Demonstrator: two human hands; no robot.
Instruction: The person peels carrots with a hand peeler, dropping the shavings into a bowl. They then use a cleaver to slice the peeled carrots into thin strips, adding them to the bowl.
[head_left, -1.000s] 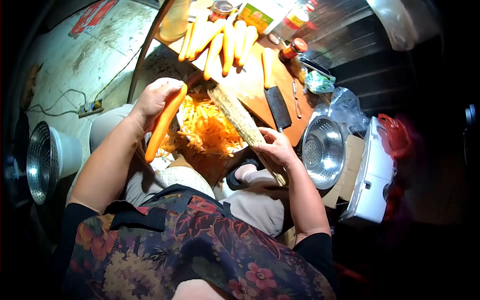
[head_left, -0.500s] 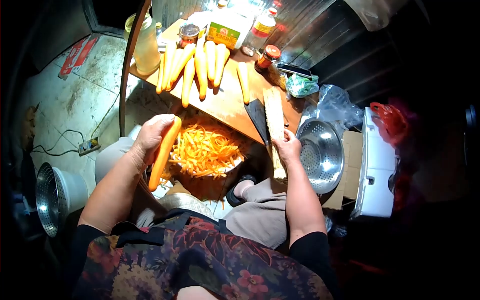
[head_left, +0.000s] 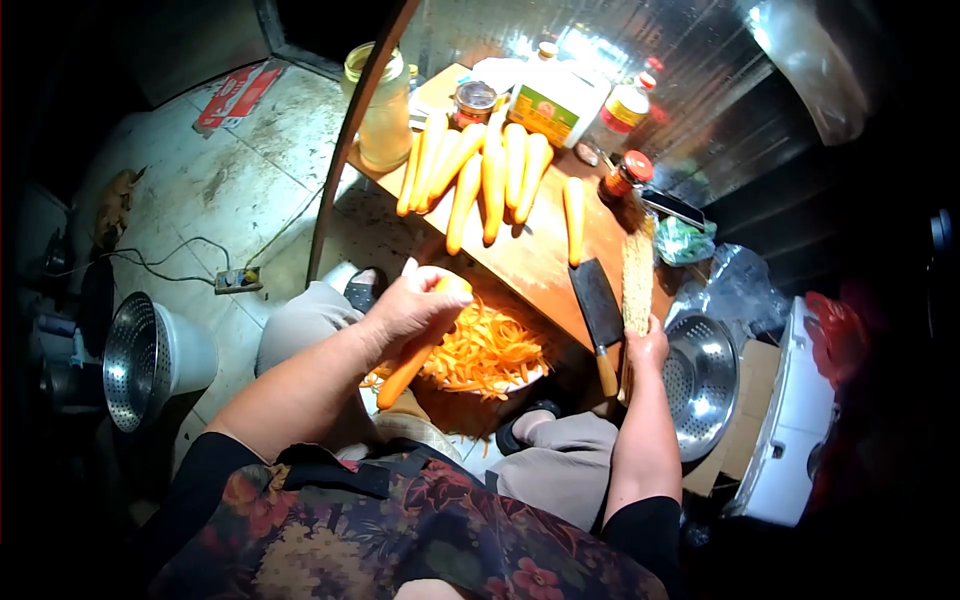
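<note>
My left hand (head_left: 415, 305) grips a peeled carrot (head_left: 408, 368) that points down and left, just above the pile of shredded carrot (head_left: 490, 350) in a bowl between my knees. My right hand (head_left: 648, 350) holds the lower end of a long flat grater (head_left: 636, 280) that lies on the wooden table (head_left: 535, 260) at its right edge. A cleaver (head_left: 600, 315) lies beside the grater, its handle toward me. Several whole peeled carrots (head_left: 480, 175) lie side by side on the table's far part, and one carrot (head_left: 573, 220) lies apart to their right.
Jars and bottles (head_left: 560, 100) stand at the table's back, with a large glass jar (head_left: 385, 105) on the left. A steel colander (head_left: 700, 380) sits right of my right hand, near a white box (head_left: 790, 420). Another colander (head_left: 135, 360) and a power strip (head_left: 238, 280) are on the floor left.
My right hand has lifted the grater off the bowl and laid it on the table by the cleaver. My left hand, still holding the carrot, has come in over the shredded pile.
</note>
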